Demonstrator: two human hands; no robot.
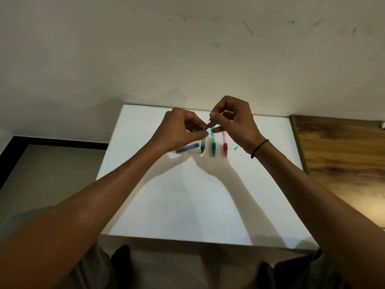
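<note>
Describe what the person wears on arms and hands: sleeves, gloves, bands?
No gloves or rings show on the left hand or right hand. Both forearms are bare to the frame edge, no sleeves in view. A thin black band circles the right wrist; the left wrist wears nothing.

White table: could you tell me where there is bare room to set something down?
Bare: the table, this side of the red pen, and left of the blue piece. Crowded: beneath the left hand and right hand, which pinch a thin part: blue piece, two green pens, red pen, teal bit.
</note>
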